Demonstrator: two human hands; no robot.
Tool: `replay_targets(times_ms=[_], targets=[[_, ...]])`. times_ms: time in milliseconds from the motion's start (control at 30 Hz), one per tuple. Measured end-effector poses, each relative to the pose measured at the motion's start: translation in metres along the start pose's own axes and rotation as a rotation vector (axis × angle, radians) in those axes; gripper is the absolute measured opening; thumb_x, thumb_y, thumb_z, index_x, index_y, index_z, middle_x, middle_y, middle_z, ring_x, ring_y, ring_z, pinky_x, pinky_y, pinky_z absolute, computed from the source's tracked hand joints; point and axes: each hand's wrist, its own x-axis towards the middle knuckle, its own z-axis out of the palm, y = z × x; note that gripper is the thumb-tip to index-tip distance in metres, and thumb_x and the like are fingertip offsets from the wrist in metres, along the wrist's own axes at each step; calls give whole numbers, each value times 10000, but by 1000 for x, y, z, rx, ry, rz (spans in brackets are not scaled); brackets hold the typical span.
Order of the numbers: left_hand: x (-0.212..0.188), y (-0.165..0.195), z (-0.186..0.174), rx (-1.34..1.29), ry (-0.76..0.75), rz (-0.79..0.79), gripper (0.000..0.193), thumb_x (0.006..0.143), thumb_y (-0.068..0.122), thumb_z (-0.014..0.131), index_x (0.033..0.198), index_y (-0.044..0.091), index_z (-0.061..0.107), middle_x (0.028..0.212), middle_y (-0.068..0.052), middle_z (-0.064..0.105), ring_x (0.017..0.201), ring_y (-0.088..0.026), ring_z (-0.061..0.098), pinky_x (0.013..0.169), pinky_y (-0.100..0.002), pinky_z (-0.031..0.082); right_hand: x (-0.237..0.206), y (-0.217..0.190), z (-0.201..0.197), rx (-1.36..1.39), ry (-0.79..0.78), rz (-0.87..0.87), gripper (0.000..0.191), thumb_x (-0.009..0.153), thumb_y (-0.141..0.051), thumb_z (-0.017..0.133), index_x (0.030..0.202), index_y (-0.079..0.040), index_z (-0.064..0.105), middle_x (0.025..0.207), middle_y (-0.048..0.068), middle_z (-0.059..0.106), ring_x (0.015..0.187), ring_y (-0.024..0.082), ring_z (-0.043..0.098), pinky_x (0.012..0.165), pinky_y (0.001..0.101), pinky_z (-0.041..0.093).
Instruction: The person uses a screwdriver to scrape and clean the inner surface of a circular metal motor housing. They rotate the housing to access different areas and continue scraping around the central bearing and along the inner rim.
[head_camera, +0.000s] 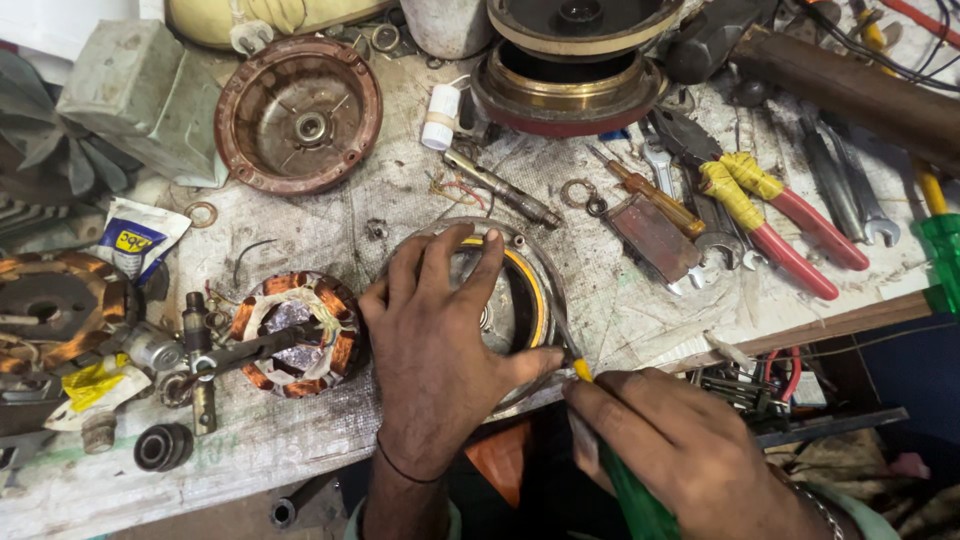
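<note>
My left hand (435, 345) lies flat over a round metal motor cover (530, 300) with a yellow inner ring, fingers spread on its top and thumb at its near edge. My right hand (665, 440) grips a screwdriver with a green handle (630, 500) and a yellow collar; its thin tip touches the cover's right rim near my left thumb. Just left of the cover lies a copper-wound stator (295, 335) with a dark shaft across it.
A rusty round housing (300, 115) sits at the back left, and a larger motor body (570, 75) at the back centre. Red-handled pliers (790, 225), spanners (850, 190), a rusty flat block (655, 235), a white cylinder (440, 115) and a bearing (163, 447) lie around.
</note>
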Motion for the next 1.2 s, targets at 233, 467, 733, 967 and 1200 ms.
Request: replay_targets(times_ms=[233, 467, 733, 967, 1200], targets=[[0, 2, -2, -20, 4, -9, 1032, 420, 620, 918, 1262, 65, 701, 1359, -144, 535, 1298, -356, 423, 965, -595, 322, 3, 3, 2, 38, -3, 22, 478, 706, -110, 837, 1138, 35, 690, 946, 153, 693, 831, 296, 730, 710, 380, 608], [0, 2, -2, -24, 5, -9, 1043, 411, 608, 923, 1265, 53, 698, 1362, -146, 533, 1299, -357, 421, 961, -588, 322, 4, -2, 2, 29, 11, 50, 435, 708, -49, 823, 1112, 41, 689, 896, 148, 709, 768, 269, 737, 666, 364, 606], [-1, 3, -3, -20, 25, -2, 1027, 414, 588, 934, 1258, 51, 705, 1362, -160, 545, 1293, -359, 432, 963, -591, 321, 10, -8, 5, 12, 96, 78, 340, 754, -35, 798, 1066, 31, 681, 892, 138, 724, 738, 258, 735, 649, 346, 598], [1, 4, -3, -5, 4, -15, 1051, 380, 617, 944, 1222, 34, 708, 1394, -188, 552, 1316, -389, 430, 923, -608, 320, 12, -10, 7, 51, 156, 205, 270, 811, -9, 749, 1072, 21, 682, 801, 121, 733, 672, 191, 765, 579, 303, 600], [-1, 3, -3, -19, 12, -5, 1055, 399, 605, 943, 1246, 25, 701, 1361, -174, 548, 1285, -369, 435, 962, -625, 331, 14, -12, 8, 30, 238, 194, 274, 807, -33, 777, 1062, 18, 690, 822, 151, 736, 704, 220, 767, 621, 316, 599]])
